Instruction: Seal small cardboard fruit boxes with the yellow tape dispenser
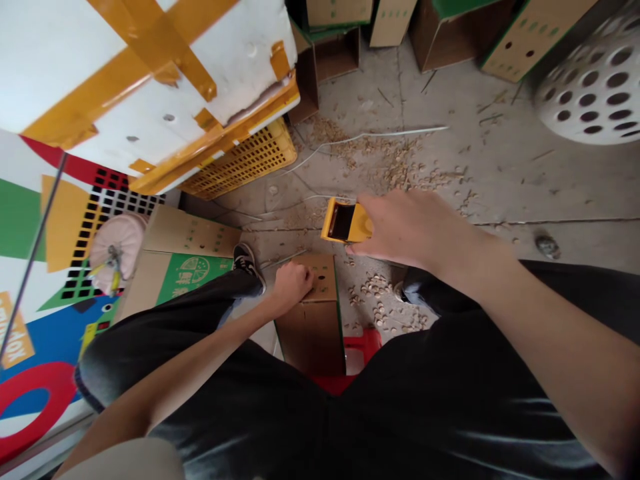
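I sit on a red stool (361, 348) with my legs in black trousers spread apart. Between my knees stands a small brown cardboard box (315, 320) with punched holes and a green edge. My left hand (291, 285) is closed on the box's top edge. My right hand (403, 227) is raised above the floor and grips a yellow tool (345, 223) with a dark open slot, apparently a strapping or tape tool. Small wood-coloured bits lie scattered on the concrete under it.
At upper left is a white foam crate bound with yellow straps (150, 80), over a yellow plastic crate (240, 163). Flat green-printed cartons (185, 267) lie by my left shoe. More cartons (530, 37) line the back. A white perforated basket (595, 87) is at right.
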A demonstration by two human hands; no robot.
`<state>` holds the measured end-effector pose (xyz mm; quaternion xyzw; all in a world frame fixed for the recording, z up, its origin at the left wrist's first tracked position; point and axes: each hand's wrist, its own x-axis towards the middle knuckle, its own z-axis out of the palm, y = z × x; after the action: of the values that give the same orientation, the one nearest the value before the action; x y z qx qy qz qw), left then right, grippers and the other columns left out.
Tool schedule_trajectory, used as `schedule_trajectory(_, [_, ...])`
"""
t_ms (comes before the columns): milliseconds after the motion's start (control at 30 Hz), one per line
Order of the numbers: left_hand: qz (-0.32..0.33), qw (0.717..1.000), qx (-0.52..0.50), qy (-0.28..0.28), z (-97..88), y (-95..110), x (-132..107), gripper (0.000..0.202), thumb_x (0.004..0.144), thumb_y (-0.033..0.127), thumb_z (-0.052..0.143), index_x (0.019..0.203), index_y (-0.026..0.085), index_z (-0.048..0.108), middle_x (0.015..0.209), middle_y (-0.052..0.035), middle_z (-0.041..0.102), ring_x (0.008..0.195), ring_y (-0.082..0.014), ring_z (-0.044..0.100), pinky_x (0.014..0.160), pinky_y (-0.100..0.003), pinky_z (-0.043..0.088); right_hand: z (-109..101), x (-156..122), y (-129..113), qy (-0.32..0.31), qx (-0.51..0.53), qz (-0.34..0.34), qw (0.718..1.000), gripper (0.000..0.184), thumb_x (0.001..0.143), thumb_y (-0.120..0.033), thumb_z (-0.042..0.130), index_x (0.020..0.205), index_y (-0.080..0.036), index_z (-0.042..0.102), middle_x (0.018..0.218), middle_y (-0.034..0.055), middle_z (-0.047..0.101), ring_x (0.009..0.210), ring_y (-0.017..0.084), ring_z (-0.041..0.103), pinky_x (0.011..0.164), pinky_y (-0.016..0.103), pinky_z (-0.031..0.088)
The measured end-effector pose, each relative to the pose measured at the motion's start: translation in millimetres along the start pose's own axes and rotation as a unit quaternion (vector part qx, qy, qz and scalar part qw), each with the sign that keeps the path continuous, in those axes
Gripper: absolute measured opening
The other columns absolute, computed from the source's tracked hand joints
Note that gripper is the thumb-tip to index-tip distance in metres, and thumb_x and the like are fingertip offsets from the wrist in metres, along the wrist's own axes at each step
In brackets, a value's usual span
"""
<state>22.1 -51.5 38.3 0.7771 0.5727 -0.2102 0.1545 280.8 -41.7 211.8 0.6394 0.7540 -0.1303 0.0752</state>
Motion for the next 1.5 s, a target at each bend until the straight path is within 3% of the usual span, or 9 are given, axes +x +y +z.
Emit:
schedule_trajectory(67, [0.009,0.999,-0.041,-0.022,0.3,-2,-2,0.040,0.102,0.034,0.050,0.099,0.015,0.085,0.099,-0.0151,0.081,0.103,-0.0267,0.075,0.093,-0.033,0.055,-1,0,0,-0.003,0.001,0.001,1.000,0.054,0.087,-0.060,0.073,0.118,-0.017,0.064,0.100,0.0156,0.076,0.095,0.043,0.075,0.068,0.041,0.050])
schedule_trajectory(167, [0.099,0.988,-0.103,-0.058,0.6,-6,-6,0.036,0.102,0.032,0.052,0.114,0.021,0.084,0.119,-0.0109,0.080,0.120,-0.0249,0.070,0.107,-0.035,0.051,-2,1,0,-0.009,-0.001,-0.002,1.000,0.055,0.087,-0.060,0.073,0.119,-0.016,0.064,0.100,0.0160,0.076,0.095,0.043,0.075,0.068,0.041,0.050])
schedule_trajectory(267, [0.171,0.977,-0.103,-0.076,-0.3,-10,-9,0.045,0.106,0.045,0.048,0.136,0.025,0.074,0.135,-0.0120,0.073,0.137,-0.0291,0.061,0.118,-0.044,0.045,-2,1,-2,-0.018,0.000,-0.001,1.000,0.054,0.088,-0.059,0.072,0.119,-0.016,0.064,0.099,0.0156,0.076,0.095,0.043,0.075,0.067,0.040,0.050])
schedule_trajectory(500, [0.247,0.961,-0.061,-0.109,-10.3,-16,-21,0.084,0.100,0.076,0.046,0.147,0.008,0.058,0.153,-0.0260,0.054,0.146,-0.0376,0.051,0.122,-0.046,0.041,-1,2,-3,-0.022,-0.004,0.002,1.000,0.053,0.088,-0.058,0.071,0.119,-0.016,0.063,0.097,0.0143,0.075,0.092,0.040,0.075,0.067,0.039,0.048])
schedule_trajectory(800, [0.195,0.979,0.004,-0.062,-13.7,2,-39,0.069,0.100,0.073,0.050,0.131,0.013,0.064,0.129,-0.0218,0.063,0.127,-0.0402,0.060,0.100,-0.054,0.054,2,5,-1,-0.008,-0.008,-0.007,1.000,0.051,0.087,-0.059,0.071,0.116,-0.018,0.064,0.095,0.0120,0.074,0.088,0.038,0.074,0.064,0.038,0.047])
schedule_trajectory(1000, [0.196,0.980,-0.022,-0.042,-17.1,-1,-33,0.082,0.078,0.083,0.073,0.122,0.015,0.065,0.120,-0.0179,0.069,0.123,-0.0417,0.057,0.104,-0.057,0.048,3,5,-2,-0.005,-0.007,-0.002,1.000,0.050,0.086,-0.059,0.072,0.114,-0.019,0.064,0.095,0.0122,0.075,0.089,0.040,0.075,0.065,0.040,0.049])
schedule_trajectory(1200, [0.250,0.968,-0.019,-0.029,-15.7,-3,-29,0.086,0.084,0.084,0.064,0.136,0.016,0.067,0.132,-0.0207,0.062,0.127,-0.0423,0.052,0.108,-0.060,0.045,0,3,-2,-0.020,0.002,-0.003,1.000,0.052,0.087,-0.057,0.072,0.118,-0.017,0.064,0.098,0.0152,0.075,0.093,0.041,0.074,0.068,0.041,0.050])
schedule_trajectory(1333, [0.254,0.965,-0.058,-0.035,-13.1,-5,-20,0.088,0.076,0.087,0.071,0.141,0.028,0.070,0.129,-0.0143,0.062,0.128,-0.0401,0.052,0.116,-0.063,0.037,3,2,1,-0.014,-0.008,-0.009,1.000,0.052,0.089,-0.059,0.069,0.118,-0.016,0.064,0.098,0.0156,0.075,0.090,0.040,0.074,0.067,0.040,0.048])
schedule_trajectory(1500, [0.250,0.958,-0.131,-0.055,-12.3,-5,-15,0.073,0.076,0.076,0.081,0.134,0.033,0.076,0.126,-0.0118,0.065,0.124,-0.0341,0.059,0.115,-0.055,0.042,3,0,3,-0.006,-0.007,-0.013,1.000,0.052,0.089,-0.060,0.068,0.117,-0.016,0.063,0.096,0.0152,0.075,0.087,0.039,0.074,0.066,0.038,0.046])
